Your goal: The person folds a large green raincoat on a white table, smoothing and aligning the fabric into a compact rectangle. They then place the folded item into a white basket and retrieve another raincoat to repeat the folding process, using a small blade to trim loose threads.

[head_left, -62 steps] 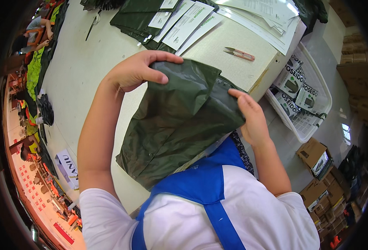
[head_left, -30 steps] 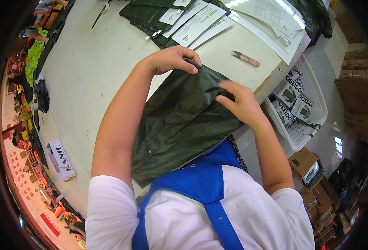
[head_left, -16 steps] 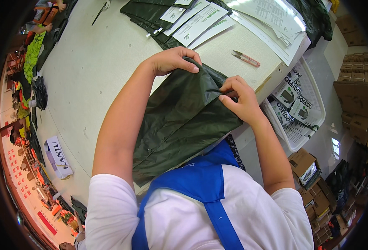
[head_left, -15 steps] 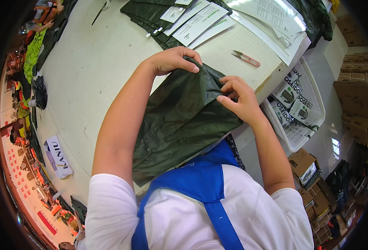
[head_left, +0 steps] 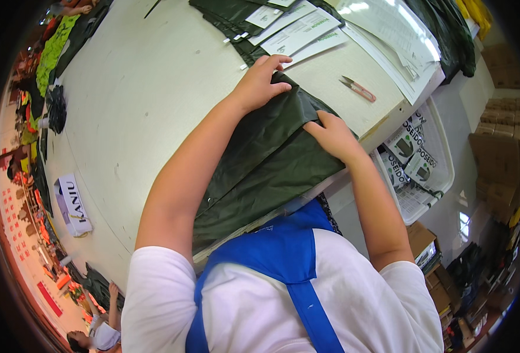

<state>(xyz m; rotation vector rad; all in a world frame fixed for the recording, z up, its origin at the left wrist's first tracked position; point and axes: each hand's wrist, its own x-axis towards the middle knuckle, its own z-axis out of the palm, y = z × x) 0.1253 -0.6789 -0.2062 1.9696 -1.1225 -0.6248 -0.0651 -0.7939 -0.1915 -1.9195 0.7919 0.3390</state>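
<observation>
The left hand [head_left: 265, 83] is loosely open, thumb and fingers parted around the top corner of a folded, dark green garment of thin, slightly shiny material [head_left: 266, 162]. The right hand [head_left: 335, 135] lies on the garment's upper right part, thumb and forefinger close together at a fold; whether they pinch the cloth or merely press on it, I cannot tell from this angle. The garment lies at the near edge of a broad off-white table [head_left: 130, 129], right against a bright blue bib apron [head_left: 266, 247] worn over a white T-shirt [head_left: 366, 300]. Just beyond the right hand rests a small pair of metal thread snips with reddish handles [head_left: 359, 89]. Past the left hand, white printed cards [head_left: 298, 36] overlap a pile of folded dark green garments [head_left: 222, 15], with loose white printed sheets [head_left: 392, 44] beside them. Off the table's right side, a white plastic basket [head_left: 446, 179] holds printed packages [head_left: 420, 166], and brown cardboard boxes [head_left: 498, 162] stand farther out.
</observation>
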